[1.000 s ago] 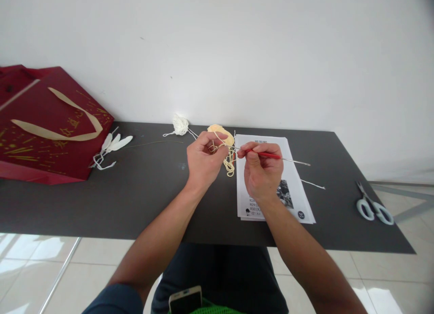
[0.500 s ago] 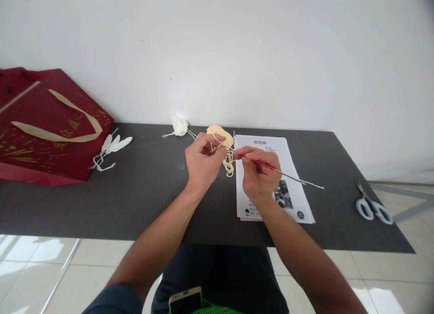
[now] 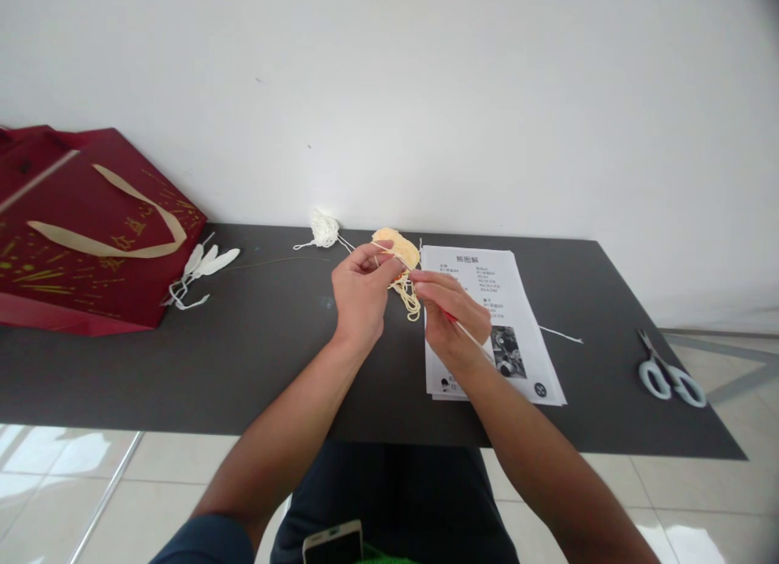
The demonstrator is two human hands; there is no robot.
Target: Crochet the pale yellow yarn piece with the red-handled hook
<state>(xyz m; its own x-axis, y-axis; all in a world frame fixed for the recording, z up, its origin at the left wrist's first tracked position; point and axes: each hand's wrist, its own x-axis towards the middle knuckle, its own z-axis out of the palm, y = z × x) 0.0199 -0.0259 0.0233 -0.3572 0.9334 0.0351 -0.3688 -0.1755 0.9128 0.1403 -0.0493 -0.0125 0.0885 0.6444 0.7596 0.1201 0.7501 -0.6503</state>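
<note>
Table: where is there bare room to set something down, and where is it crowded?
The table is bare between the bag and left forearm, and between the papers and scissors, except for a strand. The back middle is crowded: white yarn, yellow yarn, left hand and right hand.

Bright, floor glare btm L/R, TR dim
</note>
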